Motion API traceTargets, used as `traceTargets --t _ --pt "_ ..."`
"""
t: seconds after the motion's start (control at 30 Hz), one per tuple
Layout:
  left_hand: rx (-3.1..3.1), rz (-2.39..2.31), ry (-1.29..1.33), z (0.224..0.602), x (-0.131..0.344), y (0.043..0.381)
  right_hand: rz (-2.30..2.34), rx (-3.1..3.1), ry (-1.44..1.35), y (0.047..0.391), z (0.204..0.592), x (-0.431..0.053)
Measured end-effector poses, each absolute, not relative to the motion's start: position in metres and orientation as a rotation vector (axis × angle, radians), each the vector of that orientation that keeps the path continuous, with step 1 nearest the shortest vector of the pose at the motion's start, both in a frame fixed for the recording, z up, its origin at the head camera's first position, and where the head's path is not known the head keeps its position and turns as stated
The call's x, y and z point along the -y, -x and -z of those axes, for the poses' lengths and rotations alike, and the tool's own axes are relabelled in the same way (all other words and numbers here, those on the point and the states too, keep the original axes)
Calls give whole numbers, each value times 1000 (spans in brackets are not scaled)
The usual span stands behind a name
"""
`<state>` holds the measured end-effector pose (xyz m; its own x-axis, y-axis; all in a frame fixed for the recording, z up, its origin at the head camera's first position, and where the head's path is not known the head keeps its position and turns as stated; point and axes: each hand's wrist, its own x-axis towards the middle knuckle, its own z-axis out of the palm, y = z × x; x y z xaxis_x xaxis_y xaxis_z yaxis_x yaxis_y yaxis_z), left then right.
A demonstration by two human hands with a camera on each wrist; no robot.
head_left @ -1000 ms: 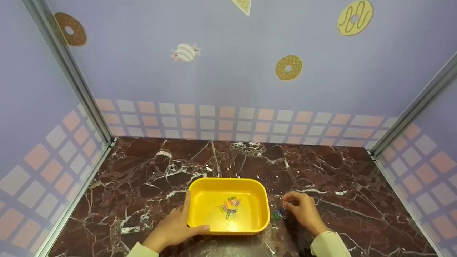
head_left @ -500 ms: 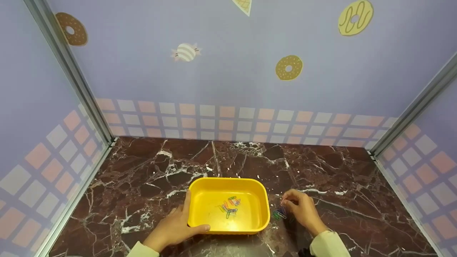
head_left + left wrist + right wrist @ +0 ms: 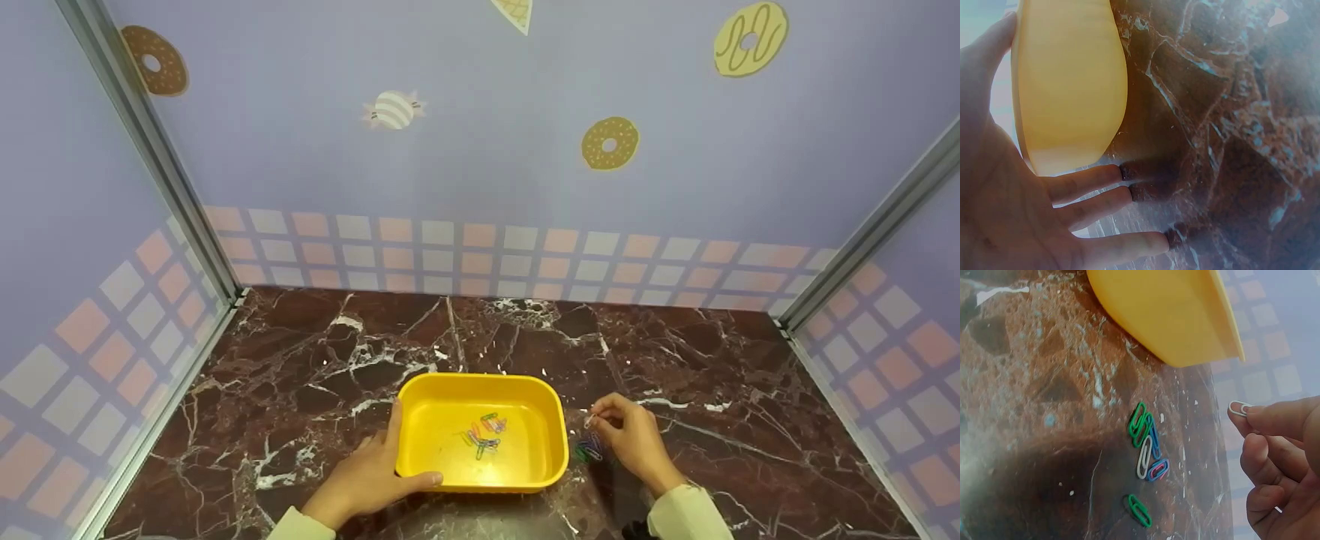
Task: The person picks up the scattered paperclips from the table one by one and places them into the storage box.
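My left hand (image 3: 367, 469) rests against the near-left corner of a yellow plastic box (image 3: 480, 484). Its thumb lies at the front rim and its index finger along the left side. The left wrist view shows three more fingers straight and spread over the tabletop, beside the box wall (image 3: 1072, 84). Several coloured paper clips (image 3: 486, 442) lie inside the box. To its right, my right hand (image 3: 637, 442) pinches one white-looking paper clip (image 3: 1235, 407) between thumb and index finger, raised over a small pile. In that pile are green clips (image 3: 1139, 427), a white clip (image 3: 1144, 458), and blue and pink ones.
A single green clip (image 3: 1140, 511) lies apart from the pile. The dark red marble-patterned tabletop (image 3: 300, 375) has white veins and specks. Lilac panels (image 3: 480, 150) with printed sweets and squares enclose the back and sides, joined by metal corner strips (image 3: 172, 180).
My right hand has lifted the pinched clip slightly up and away from the pile, toward the back. The left hand and the box have stayed where they were.
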<state>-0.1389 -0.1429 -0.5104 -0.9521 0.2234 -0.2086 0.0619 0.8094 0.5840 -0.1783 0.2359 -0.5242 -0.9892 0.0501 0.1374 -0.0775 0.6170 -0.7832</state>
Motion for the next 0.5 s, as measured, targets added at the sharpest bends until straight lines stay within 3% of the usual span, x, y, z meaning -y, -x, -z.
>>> traceTargets --t 0.5 --pt "-2758 -878 -284 515 143 140 -1346 2662 -131 178 510 -221"
